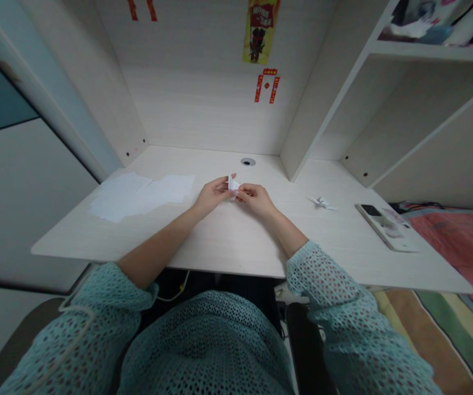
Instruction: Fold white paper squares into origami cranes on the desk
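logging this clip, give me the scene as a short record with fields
left hand: left hand pinches small folded white paper
right hand: right hand pinches the same paper from the other side
desk: pale wood desk
left of hands: loose white sheets lying flat
right of hands: finished folded paper figure, then a phone
back wall: red and yellow stickers

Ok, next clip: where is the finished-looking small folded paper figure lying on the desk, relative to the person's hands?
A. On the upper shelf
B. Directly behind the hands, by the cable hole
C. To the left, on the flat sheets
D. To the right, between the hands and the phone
D: the small folded paper figure lies on the desk to the right of the right hand, short of the phone.
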Demonstrator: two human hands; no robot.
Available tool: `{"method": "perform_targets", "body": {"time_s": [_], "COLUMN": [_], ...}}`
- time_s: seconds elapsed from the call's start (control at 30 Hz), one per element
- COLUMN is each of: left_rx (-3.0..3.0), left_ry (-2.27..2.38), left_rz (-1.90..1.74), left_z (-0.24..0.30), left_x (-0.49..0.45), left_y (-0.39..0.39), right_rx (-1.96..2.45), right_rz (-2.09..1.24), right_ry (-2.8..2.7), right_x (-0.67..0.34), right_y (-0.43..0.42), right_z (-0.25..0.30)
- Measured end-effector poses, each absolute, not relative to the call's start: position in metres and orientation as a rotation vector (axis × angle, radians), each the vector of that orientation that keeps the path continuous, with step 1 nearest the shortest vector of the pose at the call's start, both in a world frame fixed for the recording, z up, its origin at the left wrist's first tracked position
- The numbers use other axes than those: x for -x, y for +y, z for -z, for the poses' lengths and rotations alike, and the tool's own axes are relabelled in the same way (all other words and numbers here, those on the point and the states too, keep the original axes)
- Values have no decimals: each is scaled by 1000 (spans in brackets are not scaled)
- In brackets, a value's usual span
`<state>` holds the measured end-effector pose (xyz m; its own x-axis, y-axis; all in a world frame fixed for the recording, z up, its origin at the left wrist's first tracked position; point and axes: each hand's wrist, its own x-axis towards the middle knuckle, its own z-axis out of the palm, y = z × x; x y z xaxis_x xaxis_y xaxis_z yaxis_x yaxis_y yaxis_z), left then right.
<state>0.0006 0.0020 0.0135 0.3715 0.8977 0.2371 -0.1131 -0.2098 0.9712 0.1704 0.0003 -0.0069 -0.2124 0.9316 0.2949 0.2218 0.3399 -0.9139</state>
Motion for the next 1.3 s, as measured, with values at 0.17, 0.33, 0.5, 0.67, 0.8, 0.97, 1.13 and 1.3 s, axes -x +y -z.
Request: {"method": "perform_targets", "body": {"time_s": [0.17,0.33,0.5,0.67,0.8,0.97,1.13,1.3], "left_rx": [-1474,-1448,-1427,-1459,-1409,-1297,-1270,-1343], "left_ry": [750,760,758,754,770,930,1038,1115], "left_rz": [-1100,-1079,-1093,-1104,-1140,-1169,-1158,-1164], "left_z": [-11,-12,-13,-12,-13,-4,6,6], "left_x": [0,0,0,1,1,0,2,4], "left_y": [3,2,1,1,1,12,19,17], "right_rx": [1062,1163,1265,1224,1264,1400,1435,1412], "right_rz": [-934,-781,-570,-633,-539,-177,-83,-108], "right_ry": [-1709,-1820,-1936,-1947,-1953,-2010,-2065,-2094], "right_x": [-171,-175,-179,-179,-178,-180,-180,-178], "right_y": [-3,-7,-12,-10,-9,-11,-13,-16], "right_z": [3,-3,-11,-8,-6,-12,-15,-17]}}
